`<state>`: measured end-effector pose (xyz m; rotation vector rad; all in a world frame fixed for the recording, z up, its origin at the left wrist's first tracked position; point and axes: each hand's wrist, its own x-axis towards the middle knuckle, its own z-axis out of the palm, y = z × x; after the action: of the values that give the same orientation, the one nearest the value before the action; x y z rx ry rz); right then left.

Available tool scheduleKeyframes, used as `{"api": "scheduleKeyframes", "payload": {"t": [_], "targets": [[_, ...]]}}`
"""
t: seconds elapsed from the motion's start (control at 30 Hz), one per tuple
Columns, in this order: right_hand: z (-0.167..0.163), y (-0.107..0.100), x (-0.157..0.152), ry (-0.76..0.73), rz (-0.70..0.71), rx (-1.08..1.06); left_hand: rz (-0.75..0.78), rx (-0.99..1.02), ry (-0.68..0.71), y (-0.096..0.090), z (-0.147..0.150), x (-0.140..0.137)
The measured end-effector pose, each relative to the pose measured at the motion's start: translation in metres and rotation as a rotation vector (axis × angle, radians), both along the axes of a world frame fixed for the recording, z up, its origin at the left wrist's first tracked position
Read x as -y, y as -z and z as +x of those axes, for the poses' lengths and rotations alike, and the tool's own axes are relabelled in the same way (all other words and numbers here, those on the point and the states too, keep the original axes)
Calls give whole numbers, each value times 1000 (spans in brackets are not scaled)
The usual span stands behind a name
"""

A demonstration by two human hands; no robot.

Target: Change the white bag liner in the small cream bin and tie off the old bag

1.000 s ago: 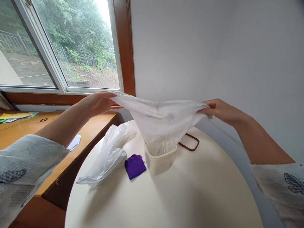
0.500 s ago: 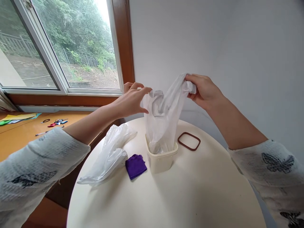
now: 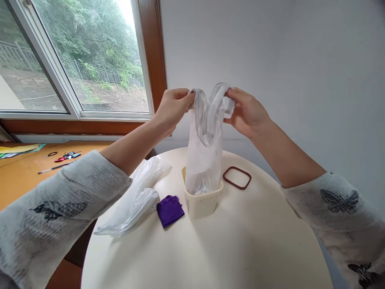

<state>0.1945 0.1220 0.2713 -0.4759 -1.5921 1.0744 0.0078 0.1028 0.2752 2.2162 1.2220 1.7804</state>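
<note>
A white plastic bag (image 3: 204, 160) stretches upright between my hands, its lower end inside a cream bin (image 3: 202, 205). My left hand (image 3: 176, 106) pinches the left handle loop at the top. The right handle loop is gripped by my right hand (image 3: 246, 112), level with the left one. To the right of the bin, a brown rounded rectangular ring (image 3: 249, 181) lies flat on the table. Left of the bin rests a folded purple cloth (image 3: 170, 210). The bottom of the bag is hidden by the bin's wall.
The bin stands on a round cream table (image 3: 228, 249). More white plastic bags (image 3: 135, 204) lie crumpled at its left. A wooden desk (image 3: 18, 176) under the window holds a pen (image 3: 55, 167), keys (image 3: 68, 156) and coloured papers (image 3: 21, 150). A wall (image 3: 240, 48) rises behind.
My left hand has risen and closed on the left handle of the bag. My right hand has moved slightly left and up, and the bag now stands straighter and taller.
</note>
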Motion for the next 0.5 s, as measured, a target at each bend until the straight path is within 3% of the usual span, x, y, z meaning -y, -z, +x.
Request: {"api": "scheduleKeyframes", "payload": {"t": [0.17, 0.3, 0.4, 0.5], "targets": [[-15, 3, 12, -118, 40, 82, -157, -9, 148, -7, 13, -4], [-19, 7, 12, -101, 49, 131, -210, -35, 179, -7, 14, -4], [-17, 10, 2, 22, 69, 105, -91, 25, 62, 4, 13, 9], [-13, 8, -11, 148, 100, 28, 126, 32, -87, 34, 10, 39]]}}
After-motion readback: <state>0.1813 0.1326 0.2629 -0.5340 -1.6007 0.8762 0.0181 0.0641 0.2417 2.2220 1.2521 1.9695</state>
